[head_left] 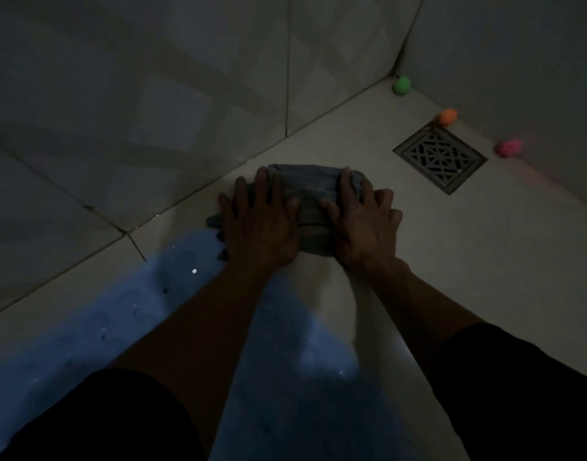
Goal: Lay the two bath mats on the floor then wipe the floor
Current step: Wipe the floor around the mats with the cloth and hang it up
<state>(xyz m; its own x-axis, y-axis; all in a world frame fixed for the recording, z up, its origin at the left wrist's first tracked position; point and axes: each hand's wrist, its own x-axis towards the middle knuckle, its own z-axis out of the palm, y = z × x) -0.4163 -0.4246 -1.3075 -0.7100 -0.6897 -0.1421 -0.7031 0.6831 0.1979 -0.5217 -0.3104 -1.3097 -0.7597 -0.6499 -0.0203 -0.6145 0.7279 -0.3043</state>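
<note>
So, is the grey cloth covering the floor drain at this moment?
No, the grey cloth lies under the left hand and right hand, apart from the uncovered floor drain.

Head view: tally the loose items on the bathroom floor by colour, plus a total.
Green: 1, small ball in the corner
Orange: 1, small ball by the floor drain
Pink: 1, small ball at the right wall
Grey: 1, cloth under the left hand and right hand
Blue: 1, mat
Total: 5
</note>
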